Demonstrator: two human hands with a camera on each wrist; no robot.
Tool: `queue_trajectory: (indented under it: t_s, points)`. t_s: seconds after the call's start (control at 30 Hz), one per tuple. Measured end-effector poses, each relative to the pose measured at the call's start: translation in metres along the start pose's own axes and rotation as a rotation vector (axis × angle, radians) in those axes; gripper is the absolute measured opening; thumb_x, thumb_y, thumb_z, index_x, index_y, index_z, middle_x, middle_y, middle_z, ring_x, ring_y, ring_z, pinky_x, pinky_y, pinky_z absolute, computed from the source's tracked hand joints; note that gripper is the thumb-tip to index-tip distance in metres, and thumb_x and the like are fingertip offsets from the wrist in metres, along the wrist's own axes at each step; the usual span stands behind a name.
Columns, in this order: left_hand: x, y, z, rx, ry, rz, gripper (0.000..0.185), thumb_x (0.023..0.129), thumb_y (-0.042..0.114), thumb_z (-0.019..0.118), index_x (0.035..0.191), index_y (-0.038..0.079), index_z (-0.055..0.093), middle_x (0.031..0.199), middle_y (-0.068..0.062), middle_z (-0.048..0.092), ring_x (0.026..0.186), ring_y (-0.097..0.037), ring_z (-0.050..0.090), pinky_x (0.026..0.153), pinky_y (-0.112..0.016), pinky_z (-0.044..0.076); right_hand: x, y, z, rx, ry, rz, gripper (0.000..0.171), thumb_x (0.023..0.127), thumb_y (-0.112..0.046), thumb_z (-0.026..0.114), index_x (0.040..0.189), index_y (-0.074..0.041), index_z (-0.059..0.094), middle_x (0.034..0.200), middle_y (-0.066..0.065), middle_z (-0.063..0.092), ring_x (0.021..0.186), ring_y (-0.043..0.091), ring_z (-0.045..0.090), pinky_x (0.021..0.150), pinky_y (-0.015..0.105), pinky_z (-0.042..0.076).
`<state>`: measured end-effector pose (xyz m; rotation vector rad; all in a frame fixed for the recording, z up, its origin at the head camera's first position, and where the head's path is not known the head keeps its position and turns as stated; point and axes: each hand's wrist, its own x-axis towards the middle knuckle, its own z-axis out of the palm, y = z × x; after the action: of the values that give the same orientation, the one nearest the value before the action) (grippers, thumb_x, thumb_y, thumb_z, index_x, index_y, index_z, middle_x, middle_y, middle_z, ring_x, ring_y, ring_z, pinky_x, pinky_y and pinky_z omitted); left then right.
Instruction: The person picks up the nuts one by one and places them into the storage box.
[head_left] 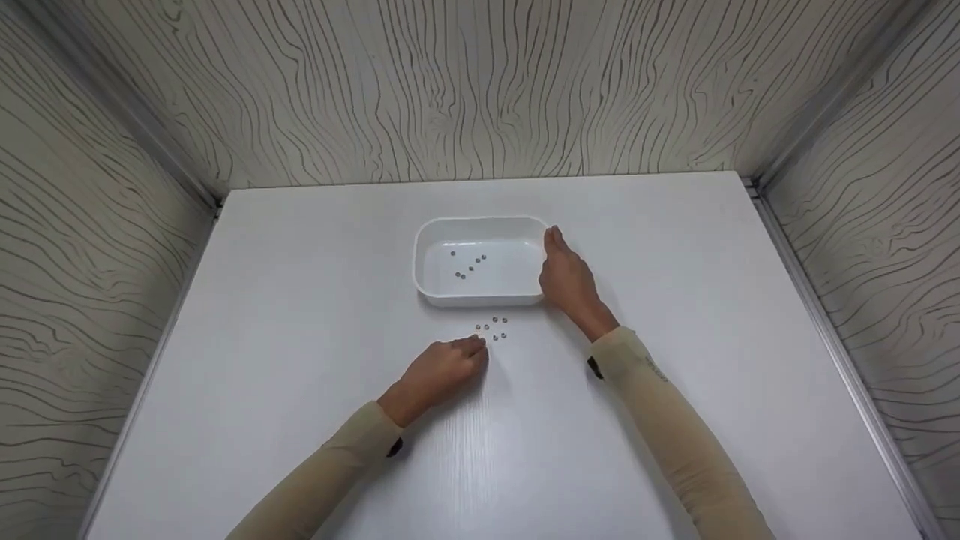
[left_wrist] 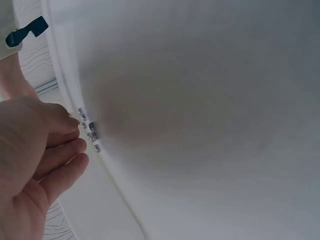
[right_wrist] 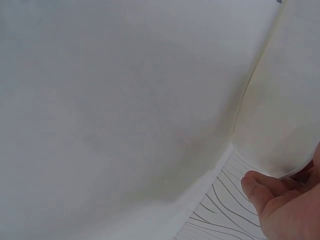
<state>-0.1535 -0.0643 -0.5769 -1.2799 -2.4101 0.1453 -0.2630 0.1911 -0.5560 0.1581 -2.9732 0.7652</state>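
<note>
A white rectangular tray [head_left: 480, 301] stands on the white table, with several small metal nuts [head_left: 471, 268] spread over its floor. In front of it lies a loose group of similar nuts [head_left: 495, 320], seen edge-on as small shiny nuts [left_wrist: 93, 135] in the left wrist view. My left hand [head_left: 444, 369] is low at the near left side of this group. Its thumb and forefinger [left_wrist: 65, 120] come close together beside the nuts; whether a nut is between them is hidden. My right hand [head_left: 568, 279] holds the tray's right wall, also visible in the right wrist view.
The white tabletop [head_left: 315, 300] extends around the tray on all sides. Wood-grain patterned panels [head_left: 450, 90] close in the back and both sides, with metal rails [head_left: 825, 292] along the side edges.
</note>
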Motion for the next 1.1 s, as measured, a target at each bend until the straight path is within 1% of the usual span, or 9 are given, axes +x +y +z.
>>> queue_trajectory:
  t_s: [0.07, 0.13, 0.23, 0.37, 0.5, 0.63, 0.87, 0.97, 1.1]
  points:
    - [-0.001, 0.001, 0.001, 0.039, -0.005, 0.020, 0.023, 0.087, 0.002, 0.082, 0.108, 0.009, 0.078, 0.111, -0.001, 0.079, 0.103, -0.013, 0.078, 0.074, -0.023, 0.067, 0.000, 0.000, 0.000, 0.002, 0.001, 0.007, 0.056, 0.107, -0.004, 0.043, 0.161, 0.007, 0.030, 0.170, 0.025, 0.031, 0.125, 0.040, 0.068, 0.103, 0.048, 0.062]
    - [-0.003, 0.001, 0.002, 0.066, -0.002, 0.037, 0.023, 0.088, 0.002, 0.081, 0.109, 0.009, 0.079, 0.112, -0.001, 0.079, 0.103, -0.013, 0.078, 0.077, -0.023, 0.067, 0.000, -0.001, -0.001, 0.003, 0.000, 0.010, 0.056, 0.107, -0.005, 0.043, 0.161, 0.007, 0.030, 0.170, 0.025, 0.031, 0.128, 0.040, 0.067, 0.105, 0.048, 0.061]
    - [-0.005, 0.000, 0.005, 0.108, 0.012, 0.065, 0.025, 0.088, 0.002, 0.081, 0.112, 0.009, 0.079, 0.114, -0.001, 0.079, 0.105, -0.013, 0.078, 0.080, -0.023, 0.067, 0.000, -0.001, -0.001, 0.008, -0.008, 0.019, 0.056, 0.108, -0.006, 0.043, 0.161, 0.006, 0.029, 0.171, 0.023, 0.031, 0.139, 0.039, 0.059, 0.114, 0.049, 0.056]
    - [-0.007, -0.001, 0.005, 0.139, -0.001, 0.106, 0.028, 0.089, 0.003, 0.080, 0.116, 0.009, 0.078, 0.117, -0.001, 0.080, 0.107, -0.012, 0.077, 0.084, -0.022, 0.067, 0.001, -0.001, 0.000, 0.010, -0.022, 0.027, 0.057, 0.109, -0.007, 0.043, 0.162, 0.005, 0.028, 0.171, 0.022, 0.030, 0.150, 0.038, 0.047, 0.122, 0.049, 0.048]
    - [-0.008, -0.002, 0.005, 0.150, -0.018, 0.142, 0.028, 0.090, 0.004, 0.078, 0.118, 0.010, 0.078, 0.118, -0.001, 0.080, 0.107, -0.011, 0.077, 0.084, -0.022, 0.067, 0.001, 0.000, 0.000, 0.010, -0.020, 0.025, 0.057, 0.108, -0.007, 0.043, 0.162, 0.005, 0.028, 0.171, 0.023, 0.029, 0.150, 0.038, 0.047, 0.121, 0.049, 0.049]
    - [-0.011, -0.002, 0.005, 0.174, -0.011, 0.176, 0.028, 0.092, 0.006, 0.078, 0.119, 0.009, 0.077, 0.118, -0.002, 0.079, 0.107, -0.011, 0.078, 0.083, -0.022, 0.067, 0.001, 0.000, 0.000, 0.016, -0.016, 0.025, 0.056, 0.109, -0.007, 0.041, 0.162, 0.005, 0.028, 0.171, 0.022, 0.029, 0.150, 0.038, 0.047, 0.122, 0.049, 0.049]
    - [-0.012, -0.001, 0.006, 0.209, -0.002, 0.223, 0.026, 0.092, 0.006, 0.078, 0.118, 0.009, 0.078, 0.115, -0.002, 0.081, 0.104, -0.010, 0.078, 0.084, -0.021, 0.067, -0.001, 0.000, -0.001, -0.018, 0.002, -0.004, 0.055, 0.108, -0.005, 0.041, 0.161, 0.007, 0.030, 0.169, 0.025, 0.032, 0.134, 0.041, 0.062, 0.105, 0.048, 0.061]
    - [-0.012, -0.001, 0.008, 0.212, 0.007, 0.239, 0.023, 0.092, 0.006, 0.077, 0.115, 0.008, 0.079, 0.112, -0.002, 0.081, 0.101, -0.011, 0.079, 0.082, -0.022, 0.067, -0.001, 0.000, 0.000, -0.015, 0.006, -0.001, 0.055, 0.109, -0.006, 0.042, 0.161, 0.007, 0.030, 0.170, 0.024, 0.032, 0.137, 0.040, 0.060, 0.108, 0.048, 0.059]
    - [-0.011, -0.001, 0.008, 0.189, 0.001, 0.239, 0.023, 0.090, 0.005, 0.078, 0.113, 0.008, 0.079, 0.111, -0.002, 0.081, 0.100, -0.010, 0.079, 0.075, -0.023, 0.068, -0.001, 0.000, 0.001, -0.006, 0.008, 0.002, 0.055, 0.109, -0.007, 0.041, 0.161, 0.006, 0.029, 0.170, 0.023, 0.031, 0.145, 0.040, 0.053, 0.116, 0.050, 0.054]
